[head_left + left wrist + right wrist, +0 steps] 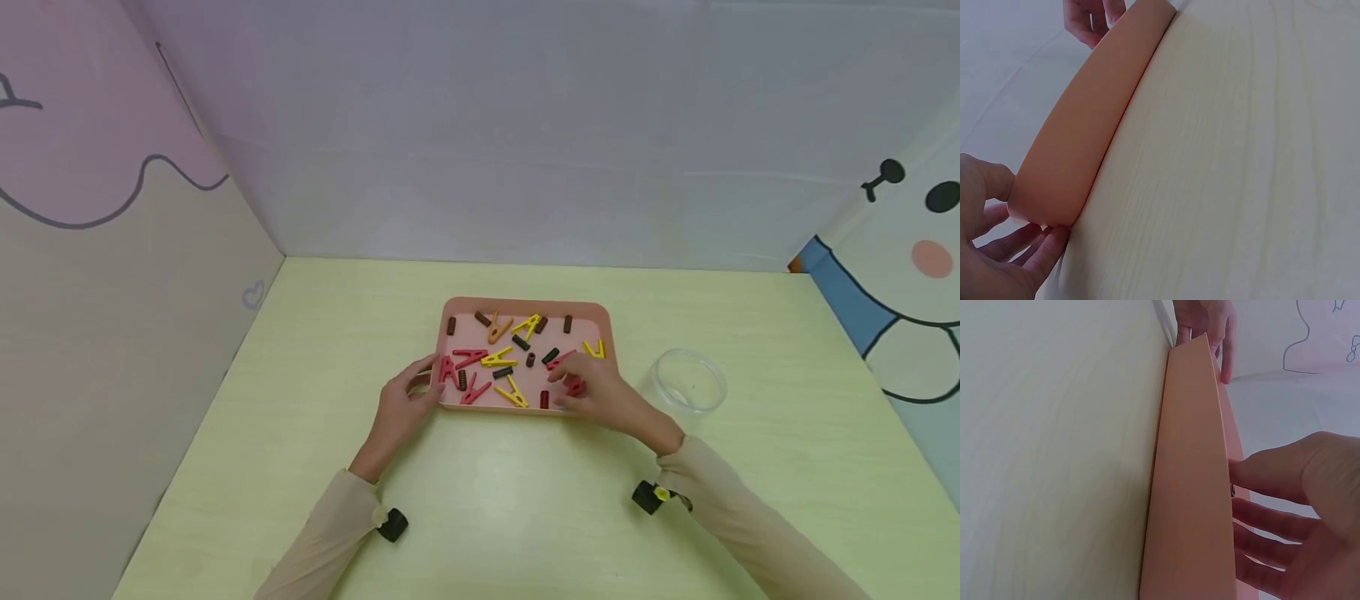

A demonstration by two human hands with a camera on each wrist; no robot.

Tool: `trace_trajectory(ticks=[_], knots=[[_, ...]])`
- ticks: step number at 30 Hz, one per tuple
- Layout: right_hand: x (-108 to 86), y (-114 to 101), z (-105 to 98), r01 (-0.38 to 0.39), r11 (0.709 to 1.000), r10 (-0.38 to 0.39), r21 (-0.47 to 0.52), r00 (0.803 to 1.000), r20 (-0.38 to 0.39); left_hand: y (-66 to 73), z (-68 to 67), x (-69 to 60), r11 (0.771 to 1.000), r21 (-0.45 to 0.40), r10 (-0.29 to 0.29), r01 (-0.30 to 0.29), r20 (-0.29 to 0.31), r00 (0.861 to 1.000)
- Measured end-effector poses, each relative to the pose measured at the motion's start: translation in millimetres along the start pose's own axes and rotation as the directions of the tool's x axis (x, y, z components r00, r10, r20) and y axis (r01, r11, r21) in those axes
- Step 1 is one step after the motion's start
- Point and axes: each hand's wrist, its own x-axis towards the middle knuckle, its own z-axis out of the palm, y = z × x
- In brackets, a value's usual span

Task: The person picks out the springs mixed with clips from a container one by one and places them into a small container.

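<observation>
A pink tray [491,407] holds red, yellow and orange clips and several small dark ribbed cylinders. My left hand [405,408] grips the tray's left edge; in the left wrist view the hand [1004,237] has its thumb and fingers round the corner of the tray wall [1091,119]. My right hand [600,392] reaches into the right part of the tray, its fingers bent by a red clip [574,386]. In the right wrist view the tray wall [1191,475] hides the fingertips of the hand [1297,512], so what they touch cannot be told.
A round clear dish [689,381] stands on the table to the right of the tray. The pale wooden table [480,500] meets a light wall behind. Printed panels stand at the left and right.
</observation>
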Motion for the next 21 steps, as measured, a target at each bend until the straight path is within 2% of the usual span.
trace_trajectory(ticks=[2,7,14,16,21], knots=[[3.1,2,1,0.007,1.000,-0.007,-0.011,1.000,0.004,-7.5,0.8,2.7,1.000,-0.005,0.009,-0.009,-0.005,1.000],[10.8,5,1,-0.007,0.999,0.008,-0.045,1.000,0.023,-11.2,1.7,4.6,0.998,0.003,0.055,-0.055,-0.015,0.998],[18.8,6,5,0.004,0.998,0.001,-0.065,0.997,0.082,-9.2,0.8,2.3,0.999,-0.004,0.046,-0.046,-0.017,0.999],[20.3,6,6,0.004,0.997,0.004,-0.077,0.996,0.094,-2.0,-0.5,-0.7,0.999,-0.011,0.043,-0.043,-0.009,0.999],[22.5,5,10,-0.020,0.996,0.031,-0.089,0.992,0.123,28.2,-4.6,-12.8,1.000,0.002,0.029,-0.029,0.014,0.999]])
